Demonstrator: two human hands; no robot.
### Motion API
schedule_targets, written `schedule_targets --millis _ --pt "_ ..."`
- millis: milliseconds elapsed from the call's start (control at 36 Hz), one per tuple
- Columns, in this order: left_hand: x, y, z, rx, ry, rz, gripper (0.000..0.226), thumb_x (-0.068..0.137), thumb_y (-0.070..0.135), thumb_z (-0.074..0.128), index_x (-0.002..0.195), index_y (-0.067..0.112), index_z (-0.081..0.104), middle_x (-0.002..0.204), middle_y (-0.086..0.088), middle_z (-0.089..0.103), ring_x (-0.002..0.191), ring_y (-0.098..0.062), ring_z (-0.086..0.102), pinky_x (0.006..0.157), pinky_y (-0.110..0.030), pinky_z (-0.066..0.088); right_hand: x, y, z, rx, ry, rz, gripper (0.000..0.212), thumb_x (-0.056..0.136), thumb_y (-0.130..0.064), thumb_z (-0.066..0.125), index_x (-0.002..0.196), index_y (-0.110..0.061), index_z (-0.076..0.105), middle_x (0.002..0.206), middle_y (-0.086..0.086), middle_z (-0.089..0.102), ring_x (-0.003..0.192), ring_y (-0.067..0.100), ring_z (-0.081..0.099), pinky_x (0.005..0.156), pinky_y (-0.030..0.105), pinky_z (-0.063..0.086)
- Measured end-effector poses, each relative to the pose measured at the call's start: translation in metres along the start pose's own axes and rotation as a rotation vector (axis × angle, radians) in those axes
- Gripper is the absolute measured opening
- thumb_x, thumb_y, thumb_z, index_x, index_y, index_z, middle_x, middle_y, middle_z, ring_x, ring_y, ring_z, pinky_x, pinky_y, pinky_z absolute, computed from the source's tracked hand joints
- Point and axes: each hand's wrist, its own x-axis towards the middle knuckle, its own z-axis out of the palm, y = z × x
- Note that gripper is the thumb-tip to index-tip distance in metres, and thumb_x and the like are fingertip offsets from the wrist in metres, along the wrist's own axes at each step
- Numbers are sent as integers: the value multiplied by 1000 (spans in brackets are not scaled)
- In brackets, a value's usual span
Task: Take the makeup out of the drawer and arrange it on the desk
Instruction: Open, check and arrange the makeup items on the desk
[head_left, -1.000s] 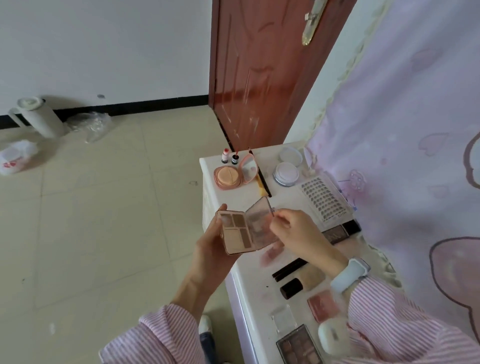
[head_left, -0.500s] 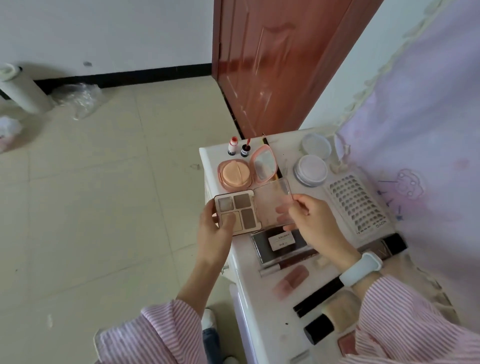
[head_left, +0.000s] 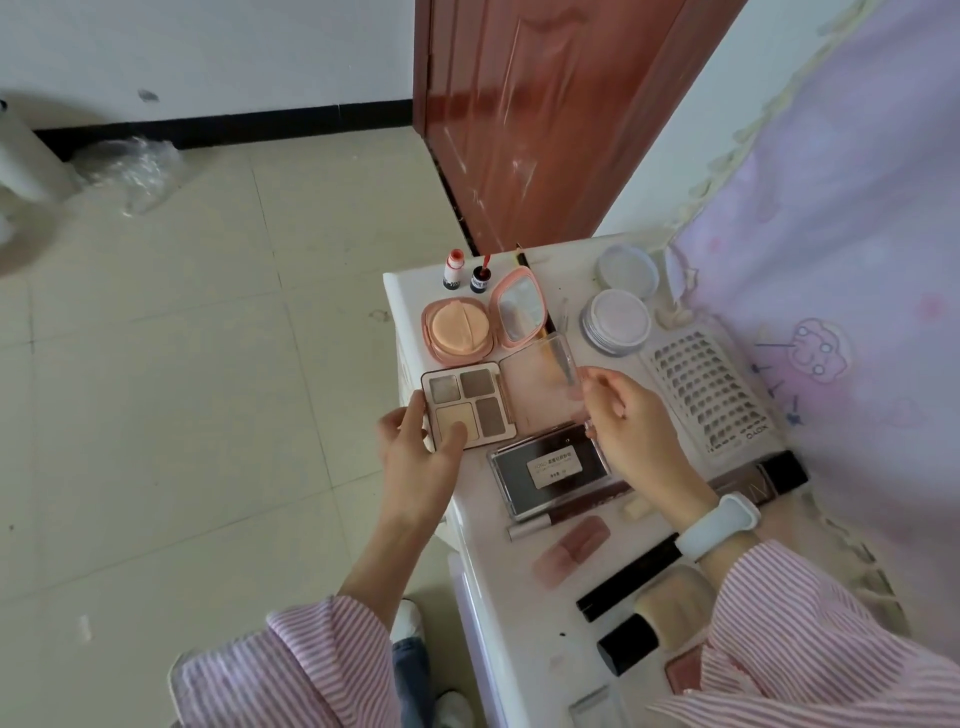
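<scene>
Head view, nearest first: striped sleeves (head_left: 291, 670) cut off at the bottom edge, the right one covering part of a pink compact (head_left: 684, 674) and a fluffy brush (head_left: 660, 613). Beside these on the white surface (head_left: 498, 623), a long black stick (head_left: 628, 577), a dusty-pink tube (head_left: 571, 551) blurred, and a clear-cased dark palette (head_left: 550, 470) with a label too small to read. Behind the right wrist, a dark tube (head_left: 769, 475), partly hidden.

Left hand (head_left: 421, 457) gripping the open eyeshadow palette (head_left: 470, 405) at its near-left corner, thumb on the pale pan; palette at the surface's left edge, contact with it not discernible. Right hand (head_left: 631, 431) pinching the clear lid (head_left: 543, 389), folded back flat; fingertips hidden behind it.

Farther: open peach cushion compact (head_left: 457, 332) just beyond the palette, lash tray (head_left: 704, 395) to the right, round jar (head_left: 615, 322) and its lid (head_left: 626, 270), two small bottles (head_left: 465, 273) at the far edge. Beyond, brown door (head_left: 545, 114) and tiled floor (head_left: 182, 364); lilac cloth (head_left: 857, 234) at right, cut off.
</scene>
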Motion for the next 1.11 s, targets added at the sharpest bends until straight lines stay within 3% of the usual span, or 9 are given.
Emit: schedule_targets --millis 111,222,333,417,528,917,1000,1056,1111 --pt "-10 -7 -2 -18 12 -20 57 90 22 54 143 18 31 130 4 30 113 -11 41 101 -33 38 -25 12 -2 -142 57 -27 33 93 -24 48 123 -10 54 112 0 60 102 12 55 83 18 42" --pt "-24 -13 1 -50 12 -11 57 91 22 53 143 18 31 136 4 31 118 -12 40 96 -28 37 -50 19 13 -476 103 -86 52 82 -37 63 123 -6 52 120 10 57 112 28 50 90 31 36" --pt "-36 -16 1 -88 19 -29 47 94 20 48 139 19 38 135 5 37 116 -9 43 91 -25 36 -62 7 33 -709 22 -13 96 73 -70 51 142 -9 22 145 10 33 130 27 32 102 41 31" --pt "-42 -20 -1 -103 7 -42 41 95 18 45 136 16 44 135 5 40 117 -10 47 86 -19 38 -65 7 47 -754 -17 63 112 69 -79 43 146 -7 5 154 12 11 138 28 17 107 44 22" --pt "-48 -25 -4 -72 5 -41 36 96 17 45 131 16 50 133 6 43 114 -8 49 74 -6 38 -66 9 55 -759 12 92 109 71 -75 46 146 -7 6 153 14 11 136 30 18 108 45 19" --pt "-75 -34 3 32 -7 10 39 92 14 51 131 18 48 130 6 38 108 -9 46 88 -23 38 -113 40 32 -733 -99 74 102 72 -76 39 146 -19 -2 154 6 0 139 27 6 113 41 10" --pt "-78 -35 5 64 33 31 37 90 11 52 127 17 51 126 6 39 111 -11 46 92 -26 41 -117 43 27 -695 -119 57 101 74 -71 47 146 -22 -2 153 5 2 139 26 6 113 41 10" --pt "-80 -34 5 72 67 49 33 90 10 52 122 17 54 123 7 41 107 -6 48 89 -19 43 -116 42 25 -635 -113 35 102 72 -67 53 146 -24 -2 152 6 7 138 26 9 113 42 12" --pt "-83 -30 6 42 90 69 28 90 8 52 115 20 56 119 6 44 97 -1 50 73 -4 41 -115 39 23 -542 -76 -7 105 68 -67 56 146 -24 0 149 6 15 136 25 14 113 43 17"
